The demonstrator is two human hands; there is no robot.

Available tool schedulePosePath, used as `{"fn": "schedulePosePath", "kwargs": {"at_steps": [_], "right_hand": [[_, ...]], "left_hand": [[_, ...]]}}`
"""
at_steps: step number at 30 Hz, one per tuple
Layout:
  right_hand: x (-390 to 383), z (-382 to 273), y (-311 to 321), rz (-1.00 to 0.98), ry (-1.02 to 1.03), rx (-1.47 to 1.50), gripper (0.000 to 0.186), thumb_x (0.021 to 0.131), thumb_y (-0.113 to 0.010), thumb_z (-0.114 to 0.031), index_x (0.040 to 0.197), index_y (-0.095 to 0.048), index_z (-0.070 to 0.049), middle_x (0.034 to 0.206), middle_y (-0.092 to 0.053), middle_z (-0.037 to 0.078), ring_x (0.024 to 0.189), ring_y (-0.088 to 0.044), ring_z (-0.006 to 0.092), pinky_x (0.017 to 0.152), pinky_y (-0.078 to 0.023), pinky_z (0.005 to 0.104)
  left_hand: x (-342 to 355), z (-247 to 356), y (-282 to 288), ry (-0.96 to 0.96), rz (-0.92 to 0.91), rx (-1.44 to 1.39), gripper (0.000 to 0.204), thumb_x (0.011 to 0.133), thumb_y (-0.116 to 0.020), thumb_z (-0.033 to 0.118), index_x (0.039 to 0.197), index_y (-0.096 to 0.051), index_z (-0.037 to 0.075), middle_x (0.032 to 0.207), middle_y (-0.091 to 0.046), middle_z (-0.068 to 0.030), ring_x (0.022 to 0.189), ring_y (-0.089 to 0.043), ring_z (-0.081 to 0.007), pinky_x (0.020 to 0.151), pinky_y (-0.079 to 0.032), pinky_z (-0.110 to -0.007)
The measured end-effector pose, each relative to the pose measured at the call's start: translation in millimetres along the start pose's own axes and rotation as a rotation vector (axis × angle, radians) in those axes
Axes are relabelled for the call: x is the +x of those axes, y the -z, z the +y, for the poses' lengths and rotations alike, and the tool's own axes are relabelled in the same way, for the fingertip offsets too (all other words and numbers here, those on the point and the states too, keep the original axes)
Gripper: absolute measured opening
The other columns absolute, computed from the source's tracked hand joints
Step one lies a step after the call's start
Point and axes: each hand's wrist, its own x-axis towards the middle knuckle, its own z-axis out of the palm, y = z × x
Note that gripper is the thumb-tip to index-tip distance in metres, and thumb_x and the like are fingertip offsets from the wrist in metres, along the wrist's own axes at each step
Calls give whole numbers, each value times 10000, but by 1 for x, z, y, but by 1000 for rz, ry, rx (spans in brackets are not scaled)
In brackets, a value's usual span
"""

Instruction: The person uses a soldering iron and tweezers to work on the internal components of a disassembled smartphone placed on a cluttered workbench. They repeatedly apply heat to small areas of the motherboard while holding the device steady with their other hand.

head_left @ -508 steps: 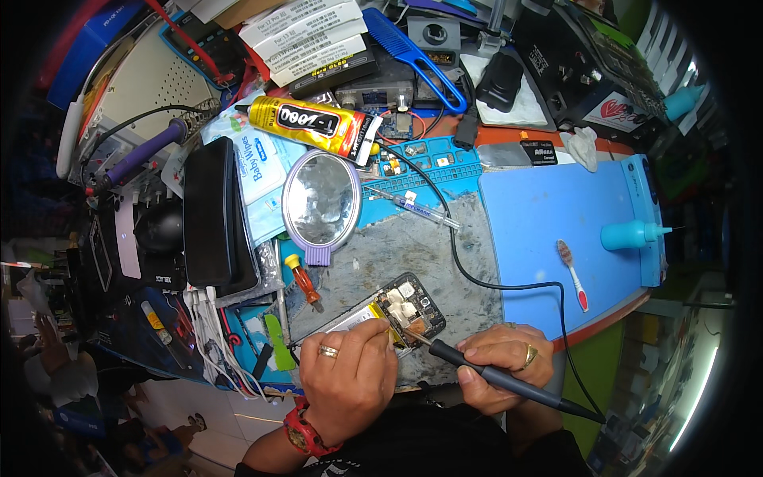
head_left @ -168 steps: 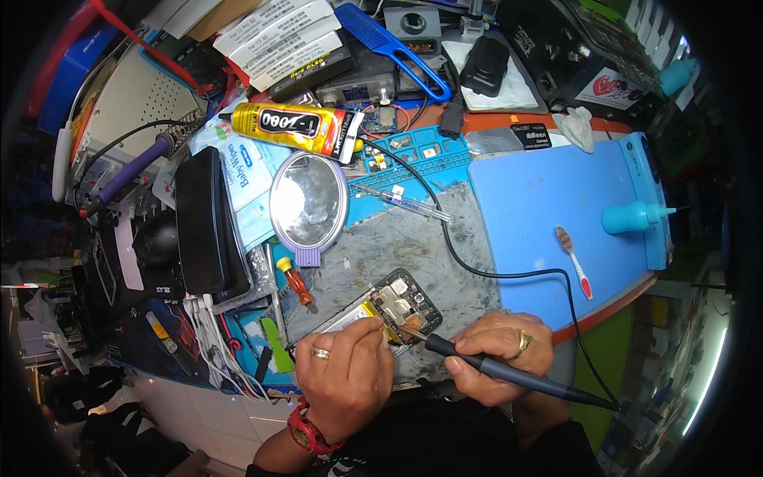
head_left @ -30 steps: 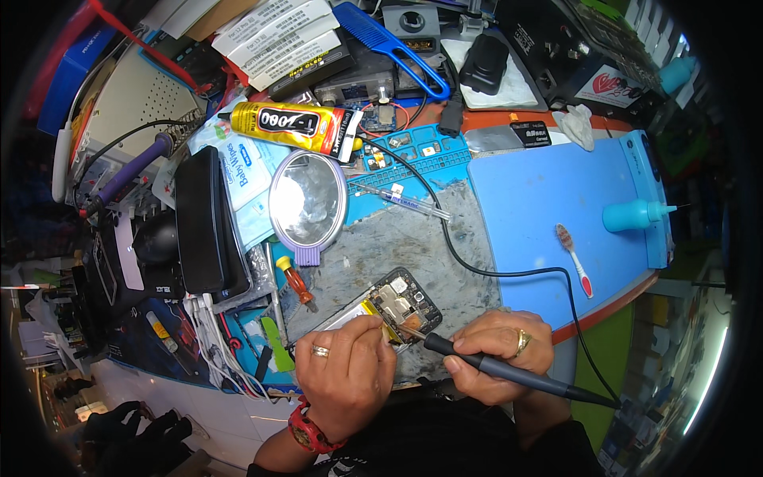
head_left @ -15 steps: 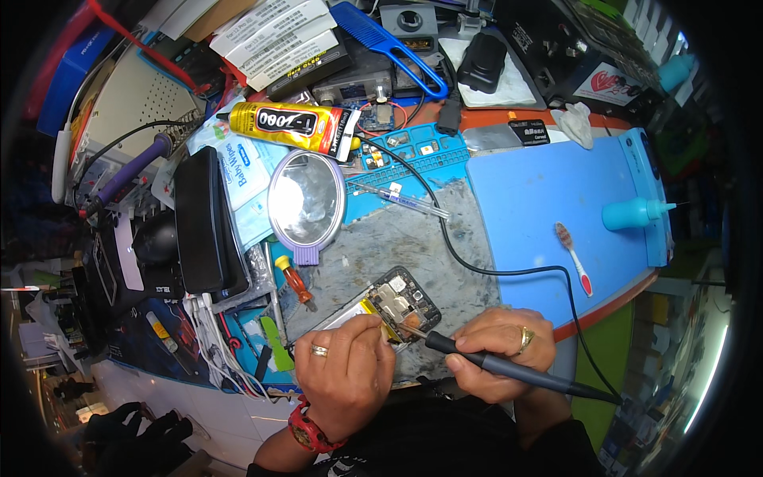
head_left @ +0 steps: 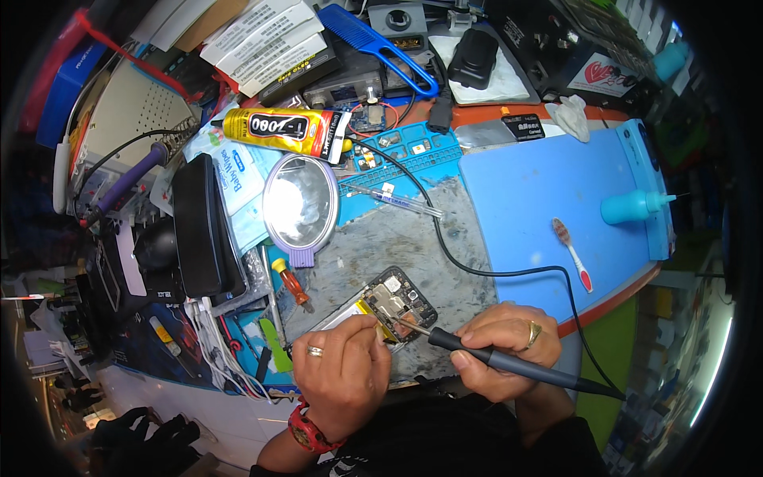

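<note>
An opened smartphone [head_left: 414, 296] lies on the grey work mat, its circuit board bare at the far right end and a silver battery with a yellow edge [head_left: 340, 317] beside it. My right hand [head_left: 502, 350] grips a dark soldering iron [head_left: 531, 370], whose thin metal tip reaches the board near the battery edge. My left hand [head_left: 342, 362] rests over the battery end, thumb and fingers pinched close to the iron tip. Whatever those fingertips hold is hidden. A ring and a red wristwatch [head_left: 306, 429] are on the left side.
Left of the phone lie a red-and-yellow screwdriver [head_left: 291, 286], a green pry tool [head_left: 276, 346] and a round magnifier [head_left: 300, 203]. A yellow glue tube [head_left: 282, 133] lies behind. The iron's black cable [head_left: 509, 273] crosses the blue mat [head_left: 532, 207], near a toothbrush [head_left: 574, 254] and turquoise bottle [head_left: 632, 210].
The whole view has shifted slightly. Both hands keep their grip, and the iron tip has moved only a little across the board, up and to the left.
</note>
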Motion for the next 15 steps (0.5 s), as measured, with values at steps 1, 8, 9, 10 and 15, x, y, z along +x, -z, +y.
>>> {"fn": "schedulePosePath", "kwargs": {"at_steps": [1,8,9,10,15], "right_hand": [[0,0,0,3,1,3,275,726,-890,-8,944,-727,-48,736,-737,106,607,-744,234,516,-573,312],[0,0,-1,4,-10,20,258,732,-888,-5,930,-729,-48,732,-736,105,604,-741,229,512,-566,309],[0,0,0,0,-12,18,257,731,-888,-5,928,-729,-48,732,-736,105,602,-740,228,512,-565,308],[0,0,-1,-2,-11,21,254,731,-889,-5,925,-731,-48,731,-736,105,599,-738,226,511,-564,308],[2,0,-1,-45,-14,12,238,729,-891,-7,905,-736,-47,727,-734,100,583,-730,209,496,-552,299]], "left_hand": [[0,0,0,1,-2,-3,254,756,-811,-14,988,-718,29,1043,-753,-50,824,-668,-229,801,-474,-396],[0,1,2,4,-5,-6,252,761,-810,-13,988,-712,36,1052,-757,-49,827,-668,-228,810,-470,-392],[0,1,2,5,-5,-5,250,763,-810,-12,988,-712,36,1052,-757,-49,827,-668,-227,810,-469,-392],[1,1,2,5,-5,-4,249,764,-809,-12,988,-712,37,1052,-757,-48,826,-667,-227,810,-469,-393],[0,0,1,4,-3,-5,246,764,-812,-7,985,-714,36,1049,-757,-47,821,-665,-226,808,-468,-396]]}}
